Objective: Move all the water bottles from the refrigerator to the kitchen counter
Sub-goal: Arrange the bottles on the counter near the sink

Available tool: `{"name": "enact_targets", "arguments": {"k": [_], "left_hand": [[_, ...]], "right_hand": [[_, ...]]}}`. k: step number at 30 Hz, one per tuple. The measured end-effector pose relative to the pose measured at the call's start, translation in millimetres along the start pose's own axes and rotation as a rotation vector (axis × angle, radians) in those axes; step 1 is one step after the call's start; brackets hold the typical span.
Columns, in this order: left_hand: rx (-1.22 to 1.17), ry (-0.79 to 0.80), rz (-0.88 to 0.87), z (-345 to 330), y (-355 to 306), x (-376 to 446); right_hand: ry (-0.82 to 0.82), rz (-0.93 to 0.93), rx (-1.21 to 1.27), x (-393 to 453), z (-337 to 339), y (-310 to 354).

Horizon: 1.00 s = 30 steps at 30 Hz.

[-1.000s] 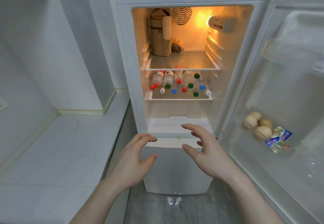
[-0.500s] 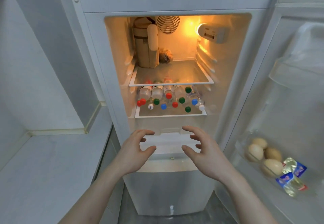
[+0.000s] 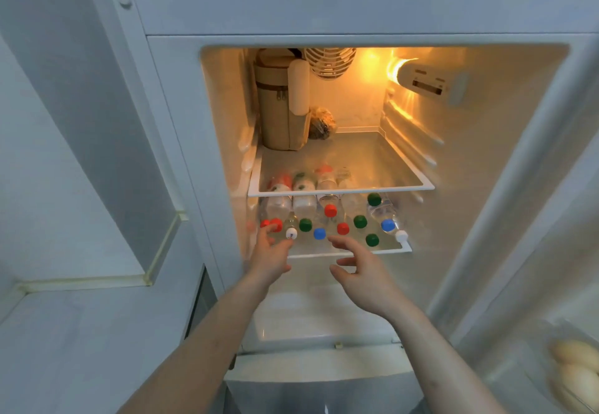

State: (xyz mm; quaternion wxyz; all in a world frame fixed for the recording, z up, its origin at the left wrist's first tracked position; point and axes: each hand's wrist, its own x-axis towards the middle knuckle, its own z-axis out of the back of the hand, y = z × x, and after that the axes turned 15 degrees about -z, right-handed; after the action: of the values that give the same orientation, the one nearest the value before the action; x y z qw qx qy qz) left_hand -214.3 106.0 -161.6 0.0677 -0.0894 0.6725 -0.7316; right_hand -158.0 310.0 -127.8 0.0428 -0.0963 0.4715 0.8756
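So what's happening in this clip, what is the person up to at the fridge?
A person is reaching both hands into the open refrigerator toward the water bottles lying on the lower shelf. The left hand is at the leftmost caps, the right hand near the shelf's front edge. Neither grips anything, and no bottle shows on the counter.

I reached both bare arms forward, my left hand (image 3: 270,256) and right hand (image 3: 358,267) held apart, fingers loosely spread, gripping nothing.

No legible text. Dark mark on white bottle cap (image 3: 291,234), labels on water bottles (image 3: 304,183) too blurred.
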Motion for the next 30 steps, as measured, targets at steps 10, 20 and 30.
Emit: {"name": "enact_targets", "arguments": {"k": [10, 20, 30], "left_hand": [[-0.09, 0.009, 0.095, -14, 16, 49], [-0.205, -0.031, 0.103, -16, 13, 65], [0.023, -0.038, 0.027, -11, 24, 53]], "right_hand": [[0.045, -0.073, -0.15, 98, -36, 33], [0.137, -0.118, -0.286, 138, -45, 41], [0.083, -0.06, -0.278, 138, -51, 28]]}}
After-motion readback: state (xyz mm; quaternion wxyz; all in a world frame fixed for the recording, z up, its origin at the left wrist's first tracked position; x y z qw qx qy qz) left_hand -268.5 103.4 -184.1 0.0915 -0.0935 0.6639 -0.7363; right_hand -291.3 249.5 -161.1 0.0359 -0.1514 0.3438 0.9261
